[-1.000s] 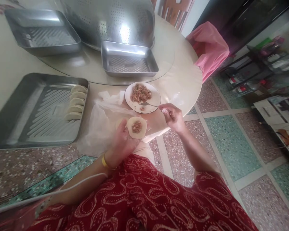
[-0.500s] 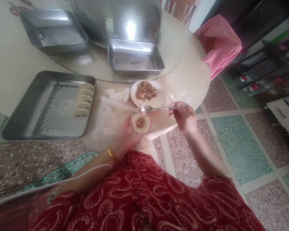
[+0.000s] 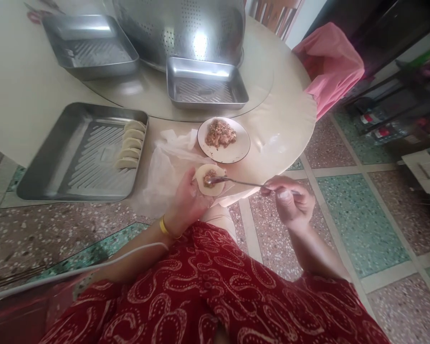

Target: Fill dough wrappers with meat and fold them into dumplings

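Note:
My left hand (image 3: 186,200) cradles a round dumpling wrapper (image 3: 209,180) with a dab of minced filling in its middle. My right hand (image 3: 294,205) grips the handle of a metal spoon (image 3: 236,182), whose bowl rests on the filling in the wrapper. Just beyond, a white plate (image 3: 236,152) carries a heap of the same minced filling. A clear plastic bag (image 3: 166,167) lies on the table under my left hand.
A steel tray (image 3: 57,177) at the left holds several folded dumplings (image 3: 129,145) along its right side. Two more steel trays (image 3: 206,88) (image 3: 89,45) and a large perforated metal basin (image 3: 179,28) stand further back. A pink cloth (image 3: 329,67) hangs at the table's right.
My right hand drew back from the plate toward me, bringing the spoon's bowl from the plate's rim onto the filling in the wrapper. The left hand stayed nearly still.

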`<state>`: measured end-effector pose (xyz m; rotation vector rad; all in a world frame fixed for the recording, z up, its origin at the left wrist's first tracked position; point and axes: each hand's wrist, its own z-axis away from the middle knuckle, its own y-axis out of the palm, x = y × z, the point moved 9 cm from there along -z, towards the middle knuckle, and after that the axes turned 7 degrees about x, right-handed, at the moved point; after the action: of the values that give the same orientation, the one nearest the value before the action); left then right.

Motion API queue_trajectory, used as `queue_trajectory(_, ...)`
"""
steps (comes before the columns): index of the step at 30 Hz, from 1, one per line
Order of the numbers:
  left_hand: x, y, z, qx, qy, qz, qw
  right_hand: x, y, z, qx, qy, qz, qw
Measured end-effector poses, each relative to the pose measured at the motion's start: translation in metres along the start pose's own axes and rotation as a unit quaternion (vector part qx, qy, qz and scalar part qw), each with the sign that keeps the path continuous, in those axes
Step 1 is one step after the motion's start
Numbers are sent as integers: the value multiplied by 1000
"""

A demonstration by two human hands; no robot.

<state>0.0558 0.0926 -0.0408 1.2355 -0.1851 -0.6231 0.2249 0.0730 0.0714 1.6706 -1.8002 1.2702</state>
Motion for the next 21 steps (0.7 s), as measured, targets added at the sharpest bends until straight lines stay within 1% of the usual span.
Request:
queue_trajectory(2, 0, 1, 1, 7, 5, -6, 1000, 7, 5, 2, 11, -27, -7, 1000)
queue_trajectory(3, 0, 2, 1, 12, 10, -6, 1000, 8, 6, 2, 6, -25, -7, 1000)
queue_trajectory(7, 2, 4, 2, 21, 25, -5, 999, 3, 3, 3, -28, 33, -9, 999)
queue_trajectory(9, 4, 3, 2, 21, 18, -9, 1000, 2, 1, 4, -42, 45, -15, 998)
queue_trajectory(12, 5, 4, 2, 20, 14, -13, 1000, 6, -2, 3, -52, 16, 1, 999)
queue_trajectory(15, 3, 3, 1, 11, 22, -15, 1000, 13, 2, 2, -27, -29, 28, 999)
queue_trajectory(19, 2, 3, 0, 4, 15, -19, 1000, 16, 3, 1, -14, -51, 63, 997)
queue_trajectory(21, 1, 5, 0, 9, 19, -22, 1000, 19, 7, 0, 15, -72, 80, 994)
